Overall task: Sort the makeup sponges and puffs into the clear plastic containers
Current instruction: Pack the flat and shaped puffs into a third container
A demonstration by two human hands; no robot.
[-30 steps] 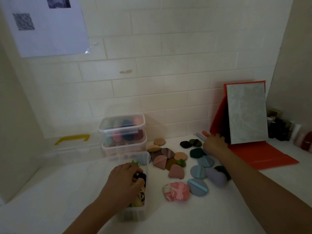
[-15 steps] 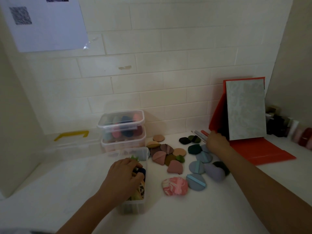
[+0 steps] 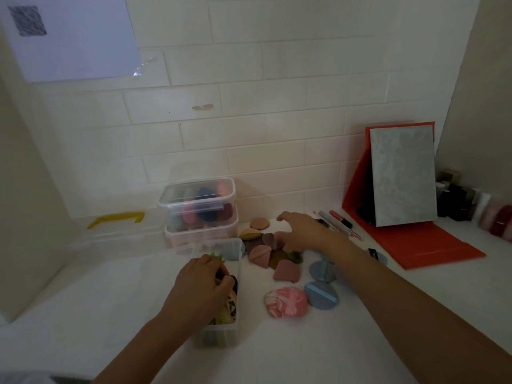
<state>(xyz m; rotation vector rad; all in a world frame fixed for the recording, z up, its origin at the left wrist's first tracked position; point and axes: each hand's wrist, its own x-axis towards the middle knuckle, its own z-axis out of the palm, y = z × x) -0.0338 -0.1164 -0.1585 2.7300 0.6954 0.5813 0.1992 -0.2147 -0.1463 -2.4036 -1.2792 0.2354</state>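
Now the right hand lies palm down over the back of the loose pile of puffs, its fingers stretched toward the stacked lidded containers. Half a second ago it was further right, by the pens and the red stand. The dark green puffs seen there earlier are now out of sight under the hand and forearm, so whether the hand carries one or is empty cannot be told. The left hand remains in the open container at the near side of the counter, fingers curled round a dark puff among the pieces already packed. Loose items lie just right of this container: brown and pink puffs, a marbled pink puff and a blue puff nearest the viewer. The shift suggests that the right hand is either bringing a piece toward the open container or choosing the next from the brown group. Sorting appears partly done: two containers are filled and closed, and many pieces wait.
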